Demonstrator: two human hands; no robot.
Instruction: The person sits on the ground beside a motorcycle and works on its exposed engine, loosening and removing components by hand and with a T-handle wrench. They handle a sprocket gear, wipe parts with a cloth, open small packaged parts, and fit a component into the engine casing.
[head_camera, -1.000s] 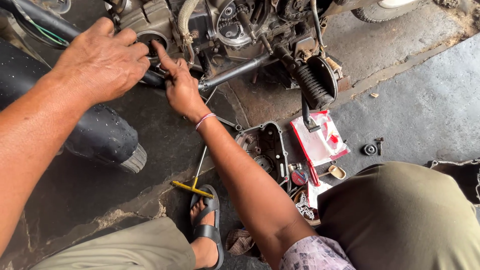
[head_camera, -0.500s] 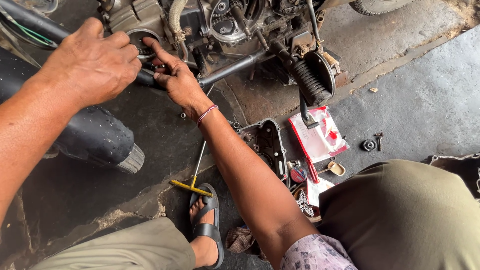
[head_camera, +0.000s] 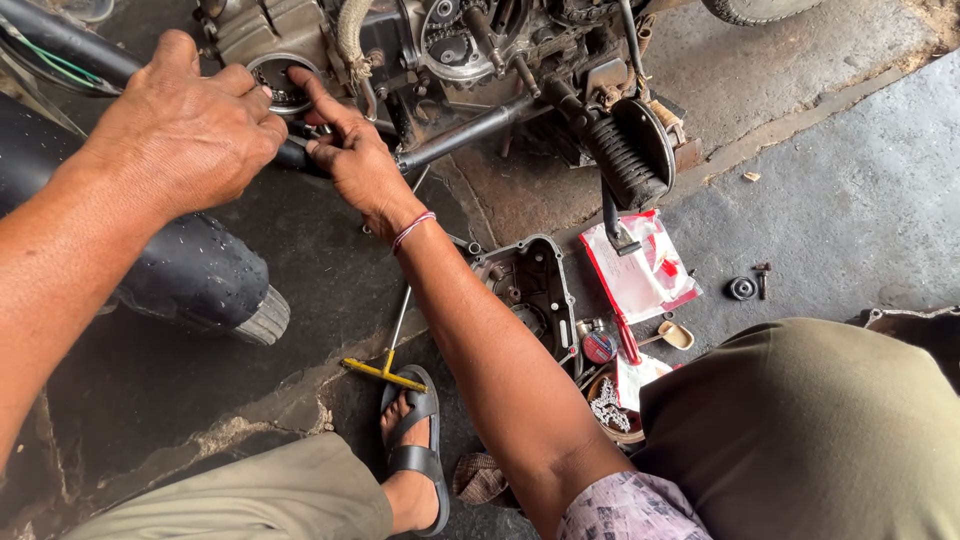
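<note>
Both hands worked at the motorcycle engine (head_camera: 440, 60): the left hand (head_camera: 185, 125) clenched around a black bar (head_camera: 300, 155) under it, the right hand's (head_camera: 355, 160) fingers pinching beside. A steady, braced grip would have served best; a T-handled wrench (head_camera: 388, 360) lay on the floor, well below the engine.

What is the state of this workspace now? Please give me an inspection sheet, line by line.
Surface: dark, stained concrete floor, cracked at lower left.
Job's things: motorcycle engine with its side open; round opening by the hands.
Clutter: yellow-handled T-wrench, removed engine cover, red and white packet, small bearing, bowl of small parts, rag.
Grippers: left hand wraps a black tube; right hand has its fingers at the opening.
Cables: green and white wires at upper left.
Surroundings: black exhaust pipe, sandalled foot.
</note>
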